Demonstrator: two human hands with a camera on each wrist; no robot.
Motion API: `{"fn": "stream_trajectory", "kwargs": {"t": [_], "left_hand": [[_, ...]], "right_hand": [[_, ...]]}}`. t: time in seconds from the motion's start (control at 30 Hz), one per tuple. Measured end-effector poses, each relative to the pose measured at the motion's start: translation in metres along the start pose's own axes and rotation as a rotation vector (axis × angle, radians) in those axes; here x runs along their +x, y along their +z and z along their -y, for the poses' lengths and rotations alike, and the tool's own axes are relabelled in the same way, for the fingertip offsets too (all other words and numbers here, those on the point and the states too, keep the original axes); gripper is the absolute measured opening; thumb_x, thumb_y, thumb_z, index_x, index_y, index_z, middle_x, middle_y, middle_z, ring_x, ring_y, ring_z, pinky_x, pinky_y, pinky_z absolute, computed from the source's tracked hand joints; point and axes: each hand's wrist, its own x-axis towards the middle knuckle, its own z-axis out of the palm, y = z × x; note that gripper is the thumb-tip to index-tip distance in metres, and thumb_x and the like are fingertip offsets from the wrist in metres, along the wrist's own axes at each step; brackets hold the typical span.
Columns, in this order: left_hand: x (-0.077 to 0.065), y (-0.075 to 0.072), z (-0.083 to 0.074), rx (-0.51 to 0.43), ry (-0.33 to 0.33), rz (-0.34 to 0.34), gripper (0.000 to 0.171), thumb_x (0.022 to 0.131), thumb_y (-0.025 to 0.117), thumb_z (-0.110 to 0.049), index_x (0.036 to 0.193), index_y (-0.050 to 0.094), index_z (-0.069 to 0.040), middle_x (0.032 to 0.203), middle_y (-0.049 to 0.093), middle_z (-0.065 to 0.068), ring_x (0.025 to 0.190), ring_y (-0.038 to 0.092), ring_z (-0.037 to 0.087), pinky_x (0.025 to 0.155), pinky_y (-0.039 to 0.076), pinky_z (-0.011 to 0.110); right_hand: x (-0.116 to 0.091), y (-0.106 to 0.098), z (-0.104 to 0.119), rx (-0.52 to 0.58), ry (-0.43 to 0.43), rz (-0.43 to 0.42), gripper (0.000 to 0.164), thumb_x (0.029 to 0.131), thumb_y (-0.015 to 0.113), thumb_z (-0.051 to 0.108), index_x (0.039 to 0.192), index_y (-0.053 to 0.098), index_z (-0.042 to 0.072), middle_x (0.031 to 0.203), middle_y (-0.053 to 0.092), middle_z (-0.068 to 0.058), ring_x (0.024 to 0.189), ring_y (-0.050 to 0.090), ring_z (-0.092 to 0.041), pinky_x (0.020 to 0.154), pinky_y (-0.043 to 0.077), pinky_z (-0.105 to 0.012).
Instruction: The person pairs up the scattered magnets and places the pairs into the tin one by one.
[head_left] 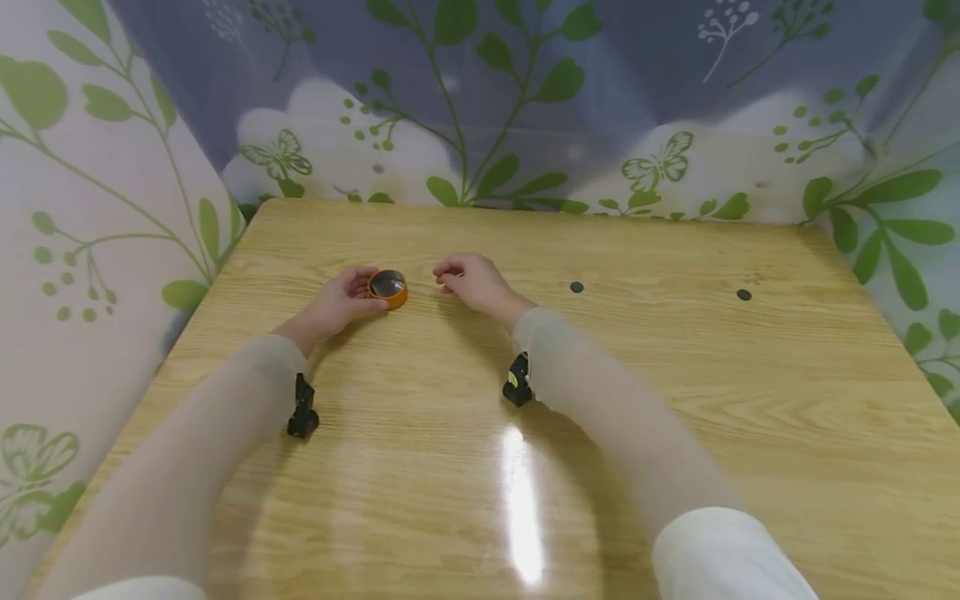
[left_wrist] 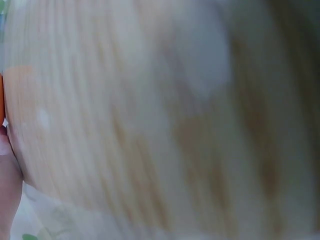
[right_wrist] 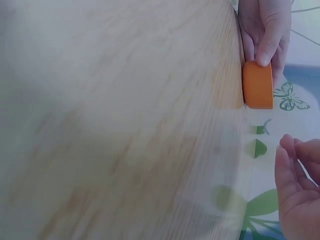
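Note:
My left hand [head_left: 339, 298] grips a small round orange dish [head_left: 397, 300] on the wooden table, thumb on the near side and fingers round the left. The dish has a dark, shiny inside. In the right wrist view the orange wall of the dish [right_wrist: 258, 86] shows side-on below the thumb. To the right of the dish, apart from it, hovers my right hand [head_left: 480, 283], fingers loosely bent; nothing shows between them. Two flat dark discs [head_left: 577, 287] lie on the table farther right. The left wrist view catches only an orange edge and part of the left hand [left_wrist: 9, 185].
The wooden table [head_left: 675, 433] has its back edge against a curtain [head_left: 480, 100] printed with leaves and butterflies, which also hangs at the left and right sides. A bright light reflection lies on the table between the forearms. Small black cameras sit at both wrists.

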Motion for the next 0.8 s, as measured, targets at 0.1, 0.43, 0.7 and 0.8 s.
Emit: {"fn": "stream_trajectory", "kwargs": {"t": [0.1,0.43,0.7,0.8], "left_hand": [[0.000,0.000,-0.002,-0.001,0.007,0.005,0.066,0.087,0.066,-0.009,0.141,0.029,0.003,0.140,0.037,0.022,0.129,0.034,0.034,0.106,0.028,0.043],[0.005,0.000,-0.002,0.017,0.011,0.028,0.069,0.087,0.066,-0.010,0.142,0.026,0.004,0.143,0.033,0.024,0.132,0.030,0.035,0.107,0.026,0.044],[0.002,-0.002,-0.005,0.059,0.008,0.035,0.078,0.085,0.071,-0.019,0.143,0.024,0.004,0.144,0.031,0.025,0.132,0.029,0.036,0.107,0.025,0.043],[0.000,-0.001,-0.010,0.069,0.014,0.044,0.085,0.083,0.073,-0.024,0.145,0.021,0.003,0.144,0.029,0.026,0.132,0.029,0.037,0.107,0.026,0.043]], "right_hand": [[-0.003,-0.005,-0.002,0.002,0.023,0.015,0.023,0.095,0.052,0.006,0.113,0.062,-0.005,0.106,0.065,-0.015,0.093,0.063,-0.026,0.077,0.051,-0.025],[-0.013,-0.016,-0.013,-0.014,0.026,0.073,0.025,0.094,0.056,0.008,0.114,0.061,-0.005,0.107,0.062,-0.015,0.098,0.060,-0.023,0.081,0.050,-0.026],[-0.023,-0.031,-0.024,-0.141,0.004,0.096,0.028,0.093,0.056,0.013,0.117,0.061,-0.001,0.110,0.062,-0.012,0.103,0.055,-0.022,0.084,0.046,-0.030],[-0.026,-0.038,-0.028,-0.157,0.006,0.093,0.027,0.093,0.057,0.013,0.116,0.062,-0.001,0.110,0.062,-0.012,0.102,0.055,-0.022,0.083,0.045,-0.031]]}}
